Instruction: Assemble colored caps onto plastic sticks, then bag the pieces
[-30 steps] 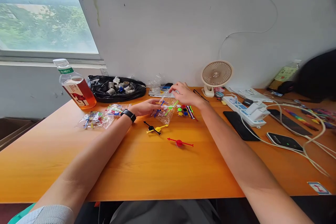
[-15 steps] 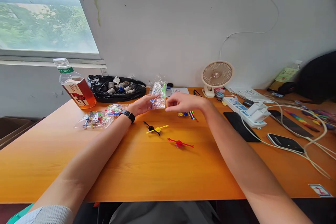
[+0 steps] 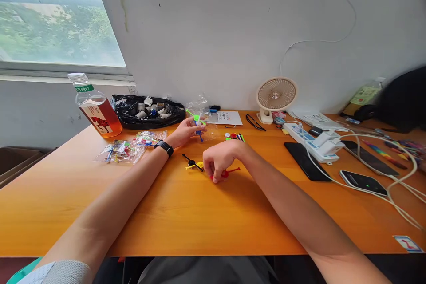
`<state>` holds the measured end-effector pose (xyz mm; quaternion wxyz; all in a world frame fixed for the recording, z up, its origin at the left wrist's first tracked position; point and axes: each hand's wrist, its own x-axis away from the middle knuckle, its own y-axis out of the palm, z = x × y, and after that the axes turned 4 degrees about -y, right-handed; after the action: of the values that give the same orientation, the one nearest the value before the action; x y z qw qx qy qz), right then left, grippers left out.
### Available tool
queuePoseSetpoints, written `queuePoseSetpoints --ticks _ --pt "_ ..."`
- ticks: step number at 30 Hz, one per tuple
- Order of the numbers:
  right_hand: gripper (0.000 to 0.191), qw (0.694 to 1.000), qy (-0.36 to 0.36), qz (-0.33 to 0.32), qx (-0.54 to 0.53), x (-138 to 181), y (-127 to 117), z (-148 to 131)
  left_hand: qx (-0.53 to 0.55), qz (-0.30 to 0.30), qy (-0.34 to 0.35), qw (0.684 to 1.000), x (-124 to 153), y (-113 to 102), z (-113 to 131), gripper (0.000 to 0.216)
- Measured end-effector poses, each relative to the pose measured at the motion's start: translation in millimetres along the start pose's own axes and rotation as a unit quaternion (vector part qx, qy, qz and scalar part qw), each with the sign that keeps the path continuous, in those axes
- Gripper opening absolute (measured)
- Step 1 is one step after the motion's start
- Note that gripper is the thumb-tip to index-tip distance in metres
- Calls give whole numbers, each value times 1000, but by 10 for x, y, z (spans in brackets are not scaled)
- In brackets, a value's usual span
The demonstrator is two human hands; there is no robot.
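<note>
My left hand (image 3: 185, 133), with a black watch on its wrist, holds a small clear plastic bag (image 3: 201, 122) of coloured plastic sticks just above the orange table (image 3: 186, 213). My right hand (image 3: 218, 159) is curled down on the table, fingers pinched on a red spinner piece (image 3: 229, 172) made of a red disc and stick. A black and yellow spinner piece (image 3: 195, 165) lies just left of that hand. Loose coloured discs and sticks (image 3: 234, 136) lie behind it.
A tea bottle (image 3: 95, 106), a black bag of small parts (image 3: 146, 111) and more clear bags of pieces (image 3: 128, 148) sit at the left. A small fan (image 3: 275, 96), glasses, a power strip (image 3: 314, 140), phones (image 3: 361, 179) and cables crowd the right.
My right hand has come down from beside the bag to the red spinner piece on the table and closed on it. My left hand has kept the bag and lowered it slightly.
</note>
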<state>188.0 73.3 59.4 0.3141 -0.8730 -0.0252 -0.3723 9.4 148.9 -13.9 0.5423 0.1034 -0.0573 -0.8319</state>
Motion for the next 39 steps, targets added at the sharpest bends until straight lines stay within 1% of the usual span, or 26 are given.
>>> queuePoseSetpoints --ticks 1,3,5,6,7,8,9,11,12,13,14,15,16,17,19,21,24,27,28,30,32,34,38,39 --pt "38 999 -24 25 -25 71 -24 1 -19 3 13 1000 8 20 40 57" --pt "38 988 -84 100 -80 254 -73 -15 -65 3 45 997 28 66 130 55" --pt "35 967 -133 184 -114 454 -116 -43 -116 -14 74 990 48 109 209 52" --pt "33 949 -156 242 -125 547 -135 -54 -139 -30 84 986 55 126 238 50" --pt "33 923 -181 308 -141 630 -154 -59 -158 -47 90 982 61 140 258 47" --pt "32 890 -201 379 -154 699 -172 -52 -172 -60 92 979 63 151 270 46" --pt "31 851 -216 451 -161 753 -192 -34 -182 -67 91 977 63 159 276 47" --pt "31 757 -235 585 -169 817 -238 38 -191 -66 82 976 56 170 279 50" --pt "31 711 -240 638 -173 831 -263 86 -194 -60 79 976 51 175 281 52" --pt "33 670 -243 678 -179 834 -287 137 -199 -56 77 975 48 182 285 54" --pt "35 637 -245 707 -185 830 -309 185 -207 -56 76 974 46 190 294 56" --pt "37 613 -246 726 -191 819 -327 225 -216 -57 77 972 47 200 307 56" --pt "39 595 -248 739 -195 804 -341 254 -223 -56 78 970 51 213 326 57" --pt "41 584 -253 745 -199 786 -351 271 -228 -55 78 969 57 228 348 57" --pt "42 578 -270 743 -204 740 -357 266 -228 -53 77 969 72 260 402 57" --pt "42 592 -284 727 -201 691 -349 227 -225 -50 76 970 84 293 460 60" --pt "40 632 -280 699 -182 626 -322 154 -221 -36 71 972 92 329 542 56" --pt "35 681 -260 671 -137 584 -290 108 -225 0 82 971 97 345 619 42" --pt "33 693 -247 669 -110 575 -280 99 -233 9 92 968 102 346 648 38" --pt "29 705 -210 676 -49 560 -264 86 -269 18 121 955 118 345 715 35" --pt "27 705 -175 688 1 549 -250 69 -321 28 150 935 140 343 788 37" --pt "26 701 -161 695 23 543 -237 41 -360 34 166 917 162 344 856 37" --pt "27 667 -180 723 7 554 -220 -27 -381 22 155 911 197 350 939 33" --pt "27 665 -182 725 1 561 -218 -36 -384 22 150 911 204 350 949 33"
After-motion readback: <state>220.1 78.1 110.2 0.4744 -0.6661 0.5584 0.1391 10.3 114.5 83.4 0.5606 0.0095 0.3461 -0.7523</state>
